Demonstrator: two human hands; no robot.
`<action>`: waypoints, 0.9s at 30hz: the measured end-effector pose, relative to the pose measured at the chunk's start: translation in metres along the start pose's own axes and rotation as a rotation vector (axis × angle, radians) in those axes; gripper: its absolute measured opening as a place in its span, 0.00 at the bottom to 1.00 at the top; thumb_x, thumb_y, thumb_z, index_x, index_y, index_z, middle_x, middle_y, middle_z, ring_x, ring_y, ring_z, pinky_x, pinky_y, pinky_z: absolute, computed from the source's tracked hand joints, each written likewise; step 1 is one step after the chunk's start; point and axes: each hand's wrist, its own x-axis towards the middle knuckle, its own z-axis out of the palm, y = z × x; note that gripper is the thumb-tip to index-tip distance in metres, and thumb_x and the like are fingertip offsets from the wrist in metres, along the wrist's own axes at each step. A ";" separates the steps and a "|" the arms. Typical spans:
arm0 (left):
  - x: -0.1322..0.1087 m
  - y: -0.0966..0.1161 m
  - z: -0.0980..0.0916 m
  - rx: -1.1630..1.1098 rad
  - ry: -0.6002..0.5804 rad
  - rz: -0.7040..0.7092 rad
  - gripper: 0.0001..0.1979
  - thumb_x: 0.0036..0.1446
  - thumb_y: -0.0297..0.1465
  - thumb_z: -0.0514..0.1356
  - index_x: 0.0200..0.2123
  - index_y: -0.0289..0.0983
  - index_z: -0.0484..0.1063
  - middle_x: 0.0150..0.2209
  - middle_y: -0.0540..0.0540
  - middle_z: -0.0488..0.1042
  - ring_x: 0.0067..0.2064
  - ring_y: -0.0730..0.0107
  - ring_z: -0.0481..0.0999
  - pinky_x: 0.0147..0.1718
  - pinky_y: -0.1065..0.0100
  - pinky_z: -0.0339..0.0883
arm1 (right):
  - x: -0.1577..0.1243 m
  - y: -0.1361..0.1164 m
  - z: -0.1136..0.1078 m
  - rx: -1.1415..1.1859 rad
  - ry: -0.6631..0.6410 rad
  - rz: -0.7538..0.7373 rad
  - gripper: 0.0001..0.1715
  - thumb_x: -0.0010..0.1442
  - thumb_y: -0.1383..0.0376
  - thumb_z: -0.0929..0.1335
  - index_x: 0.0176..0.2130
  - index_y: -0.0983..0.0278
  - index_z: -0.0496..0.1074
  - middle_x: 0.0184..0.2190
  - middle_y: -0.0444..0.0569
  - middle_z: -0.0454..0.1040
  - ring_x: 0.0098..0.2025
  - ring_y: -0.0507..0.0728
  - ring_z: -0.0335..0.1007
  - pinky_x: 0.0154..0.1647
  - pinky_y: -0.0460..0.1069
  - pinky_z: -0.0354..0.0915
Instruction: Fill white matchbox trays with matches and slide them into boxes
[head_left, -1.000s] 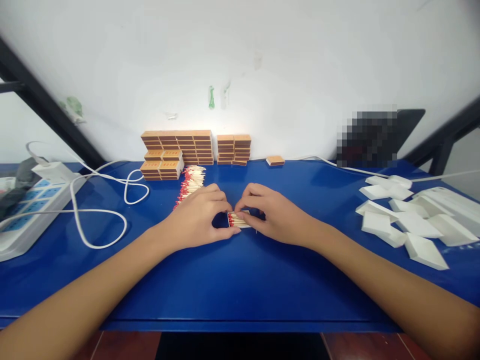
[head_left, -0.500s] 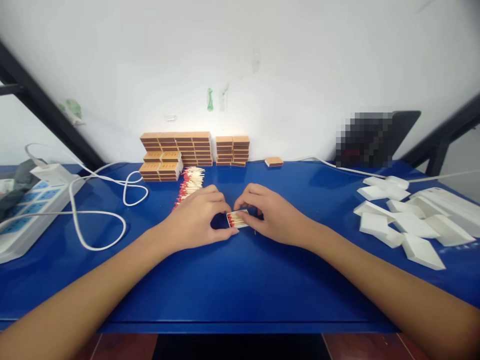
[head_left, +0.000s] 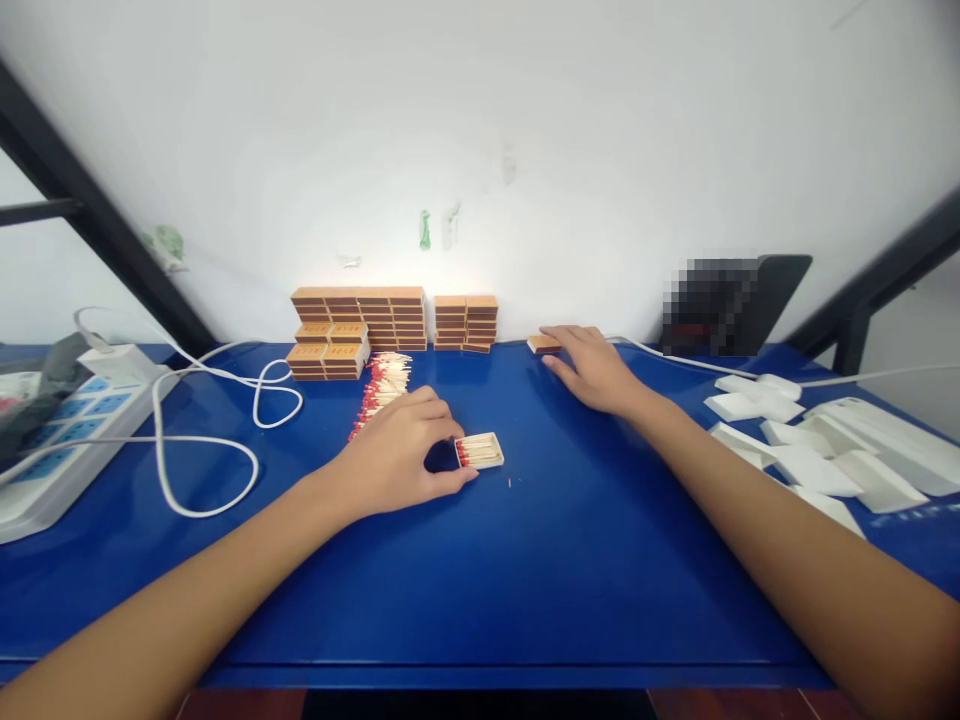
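My left hand [head_left: 409,450] pinches the left end of a small white matchbox tray [head_left: 491,462] between thumb and fingers. Red-tipped matches [head_left: 478,451] lie side by side inside the tray. Behind that hand, a heap of loose matches [head_left: 390,375] is partly covered by it. At the back of the table, my right hand [head_left: 596,368] reaches over an orange matchbox sleeve [head_left: 543,345]. Its fingertips are over the sleeve's top and the thumb is in front, spread apart; I cannot tell whether they press on it.
Stacked matchboxes [head_left: 358,310] stand against the wall, with a smaller stack [head_left: 465,322] beside them. White empty trays [head_left: 817,468] lie at the right. A power strip [head_left: 82,440] and white cable [head_left: 161,430] occupy the left. A dark, partly pixelated panel [head_left: 784,300] leans at the back right.
My right hand has left the filled tray and moved away and to the right, to the matchbox sleeve by the wall. My left hand still holds the tray.
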 end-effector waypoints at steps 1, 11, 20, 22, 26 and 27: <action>0.000 0.000 0.000 0.001 0.009 -0.005 0.15 0.63 0.42 0.70 0.43 0.37 0.83 0.40 0.43 0.80 0.47 0.57 0.74 0.47 0.56 0.72 | 0.001 0.006 0.001 -0.026 -0.054 0.008 0.29 0.73 0.58 0.61 0.67 0.66 0.70 0.64 0.64 0.73 0.65 0.75 0.66 0.63 0.70 0.64; 0.000 -0.006 -0.001 0.057 0.076 -0.038 0.14 0.64 0.42 0.69 0.42 0.37 0.83 0.40 0.44 0.80 0.45 0.56 0.74 0.47 0.53 0.72 | -0.002 0.002 -0.002 -0.171 -0.099 0.138 0.35 0.69 0.45 0.66 0.64 0.63 0.74 0.58 0.65 0.77 0.62 0.77 0.66 0.58 0.70 0.67; 0.001 -0.009 0.000 0.077 0.110 -0.078 0.15 0.65 0.43 0.67 0.44 0.37 0.83 0.42 0.43 0.81 0.45 0.56 0.75 0.48 0.53 0.73 | 0.000 -0.004 -0.016 0.097 -0.135 0.017 0.24 0.64 0.55 0.71 0.57 0.60 0.77 0.57 0.56 0.80 0.61 0.70 0.72 0.64 0.67 0.68; 0.000 -0.010 -0.001 0.071 0.113 -0.087 0.15 0.66 0.43 0.67 0.45 0.37 0.83 0.42 0.43 0.81 0.46 0.56 0.76 0.48 0.53 0.73 | -0.004 -0.008 -0.025 0.218 -0.185 -0.020 0.29 0.62 0.59 0.71 0.62 0.57 0.75 0.64 0.53 0.76 0.65 0.68 0.71 0.65 0.64 0.68; 0.000 -0.010 0.000 0.069 0.112 -0.094 0.15 0.66 0.44 0.67 0.45 0.38 0.83 0.43 0.43 0.81 0.46 0.56 0.77 0.47 0.54 0.73 | -0.013 -0.026 -0.030 0.217 -0.132 0.072 0.30 0.61 0.54 0.73 0.60 0.60 0.76 0.60 0.57 0.78 0.62 0.70 0.73 0.63 0.65 0.70; 0.000 -0.010 0.000 0.070 0.115 -0.093 0.15 0.66 0.44 0.66 0.45 0.38 0.83 0.43 0.43 0.81 0.46 0.56 0.77 0.48 0.54 0.73 | -0.014 -0.031 -0.028 0.189 -0.135 0.081 0.31 0.61 0.51 0.74 0.59 0.61 0.77 0.58 0.58 0.79 0.61 0.71 0.74 0.63 0.67 0.70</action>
